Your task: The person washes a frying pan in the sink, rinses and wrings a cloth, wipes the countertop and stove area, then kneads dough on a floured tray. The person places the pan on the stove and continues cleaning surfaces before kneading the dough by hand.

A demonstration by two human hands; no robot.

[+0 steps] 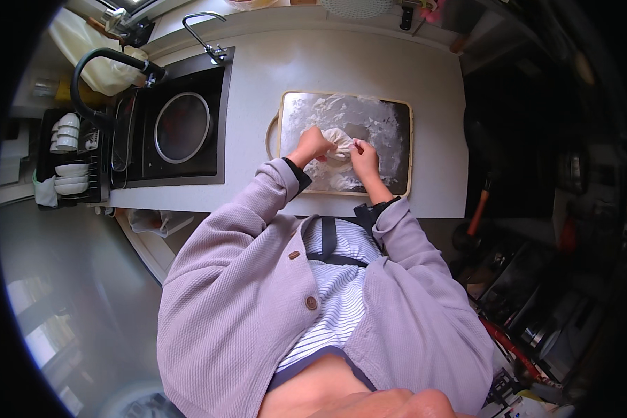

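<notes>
A pale lump of dough [338, 140] with a folded, pleated surface is held between my two hands above the floury metal face of a board [392, 180]. My left hand [313, 143] grips its left side with bent fingers. At its right edge, my right hand [364, 157] pinches the dough between thumb and fingers. White flour and dough scraps [339, 107] are smeared over much of the board, which has a light tan rim and a loop handle [271, 137] on its left. The dough's underside is hidden.
The board lies on a white countertop [261, 68]. Left of it is a black sink [188, 167] with a round lid-like disc [182, 128], a black faucet [104, 52] and a slim metal tap [204, 31]. Stacked white bowls [72, 177] stand in a dish rack further left.
</notes>
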